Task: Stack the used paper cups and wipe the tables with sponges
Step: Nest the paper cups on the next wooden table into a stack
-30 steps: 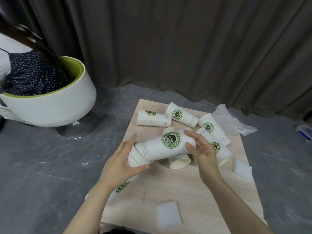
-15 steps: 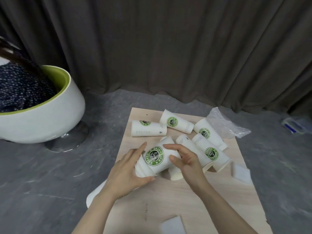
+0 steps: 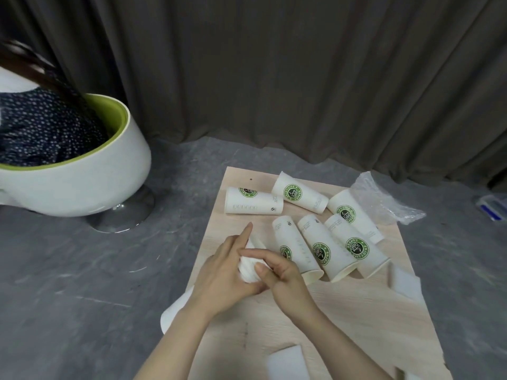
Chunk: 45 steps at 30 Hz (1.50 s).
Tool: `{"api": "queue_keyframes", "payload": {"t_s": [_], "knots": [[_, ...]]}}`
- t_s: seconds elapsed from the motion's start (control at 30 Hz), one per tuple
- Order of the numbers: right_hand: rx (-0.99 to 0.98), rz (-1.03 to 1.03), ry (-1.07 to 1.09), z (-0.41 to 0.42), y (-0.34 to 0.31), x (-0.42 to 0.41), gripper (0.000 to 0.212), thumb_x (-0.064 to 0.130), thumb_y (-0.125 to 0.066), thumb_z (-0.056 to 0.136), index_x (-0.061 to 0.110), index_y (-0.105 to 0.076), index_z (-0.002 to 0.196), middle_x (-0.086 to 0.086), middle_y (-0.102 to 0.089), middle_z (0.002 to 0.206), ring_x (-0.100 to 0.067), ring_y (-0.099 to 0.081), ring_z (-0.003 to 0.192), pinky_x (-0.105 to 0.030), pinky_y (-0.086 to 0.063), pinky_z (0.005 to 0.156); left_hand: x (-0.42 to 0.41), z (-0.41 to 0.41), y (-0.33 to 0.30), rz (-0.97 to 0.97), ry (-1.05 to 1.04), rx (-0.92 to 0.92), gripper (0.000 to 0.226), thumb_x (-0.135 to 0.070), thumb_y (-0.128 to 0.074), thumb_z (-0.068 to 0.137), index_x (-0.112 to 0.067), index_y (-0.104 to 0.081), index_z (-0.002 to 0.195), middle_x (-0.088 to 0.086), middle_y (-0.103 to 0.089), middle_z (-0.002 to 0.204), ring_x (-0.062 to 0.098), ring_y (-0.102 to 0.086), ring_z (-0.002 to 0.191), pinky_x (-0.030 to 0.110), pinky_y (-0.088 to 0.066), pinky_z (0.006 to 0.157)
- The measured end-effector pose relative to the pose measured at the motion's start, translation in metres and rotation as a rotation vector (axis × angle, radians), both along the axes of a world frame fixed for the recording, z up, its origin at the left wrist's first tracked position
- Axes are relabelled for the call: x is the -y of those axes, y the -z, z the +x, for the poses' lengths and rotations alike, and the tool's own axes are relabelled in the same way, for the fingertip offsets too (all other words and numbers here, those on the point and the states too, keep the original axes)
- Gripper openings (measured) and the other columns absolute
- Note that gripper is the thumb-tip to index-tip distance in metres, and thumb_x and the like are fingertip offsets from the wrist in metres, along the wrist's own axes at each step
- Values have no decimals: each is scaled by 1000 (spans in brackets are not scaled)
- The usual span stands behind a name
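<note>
A: Dark curtain (image 3: 274, 78) behind, grey floor (image 3: 82, 270) below, white chair (image 3: 82, 182) far left. Then a low wooden table (image 3: 356, 319). Whereabouts of the stack?

B: Near the table's left edge, lying sideways. Clasped in the left hand (image 3: 225, 272): fingers curled round the stack (image 3: 251, 267), forefinger stretched out along it. Right hand (image 3: 285, 281) just beside, thumb and fingers pinching the same stack from the other side.

A: Handling?

B: Probably feather-light, thin paper, easily crushed. Best held gently round the wall near the rims, never squeezed hard. Nested cups may well slide apart if tipped mouth-down.

A: Further right?

B: Six loose cups (image 3: 325, 248) on their sides, from mid-table to the far end, several touching. Likely to roll at a nudge; better pinched at the open rim. Sponge (image 3: 286, 362) at the near edge. Crumpled bag (image 3: 384, 201) at the far right corner. Second sponge (image 3: 403, 281) at the right edge. Both untouched; presumably soft, squashy, easy to grab flat.
</note>
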State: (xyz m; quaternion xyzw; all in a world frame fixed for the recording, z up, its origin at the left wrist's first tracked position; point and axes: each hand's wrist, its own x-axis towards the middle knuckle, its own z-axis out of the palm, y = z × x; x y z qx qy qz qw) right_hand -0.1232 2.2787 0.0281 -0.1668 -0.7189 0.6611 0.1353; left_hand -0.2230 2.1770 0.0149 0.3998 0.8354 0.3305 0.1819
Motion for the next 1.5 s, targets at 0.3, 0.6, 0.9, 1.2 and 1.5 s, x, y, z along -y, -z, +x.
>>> {"api": "queue_keyframes", "payload": {"t_s": [0.3, 0.6, 0.9, 1.2, 1.5], "knots": [[-12, -102, 5, 18, 2, -8, 39, -8, -47, 94, 17, -64, 119, 12, -69, 115, -4, -59, 113, -13, -42, 93, -8, 15, 3, 32, -2, 50, 95, -67, -56, 58, -45, -19, 143, -25, -40, 121, -1, -47, 114, 22, -42, 86], [199, -96, 617, 52, 60, -44, 36, -2, -59, 89, 28, -69, 106, -9, -65, 112, -9, -60, 92, -14, -44, 77, -1, 8, 3, 121, -132, 120, 96, -52, -81, 63, -48, -24, 140, -35, -35, 115, -3, -41, 111, 25, -39, 88], [390, 48, 621, 38, 80, -52, 39, -1, -60, 87, 37, -64, 90, -13, -51, 102, -15, -52, 75, -34, -48, 82, 6, 7, 7, 134, -133, 159, 96, -51, -82, 62, -53, -24, 137, -40, -36, 118, -4, -43, 111, 21, -37, 84], [273, -230, 631, 37, 71, -50, 30, -1, -57, 90, 18, -64, 112, 4, -56, 92, -11, -54, 91, -17, -39, 80, 11, 4, 11, 140, -125, 188, 97, -51, -83, 60, -53, -25, 137, -38, -37, 123, -5, -43, 115, 18, -37, 87], [83, -175, 699, 45, 32, -60, 26, 4, -62, 89, 24, -70, 103, 8, -65, 100, 6, -60, 83, -10, -44, 74, 6, 4, 9, 135, -102, 183, 97, -51, -82, 61, -53, -24, 137, -40, -35, 120, -6, -41, 114, 23, -38, 90]]}}
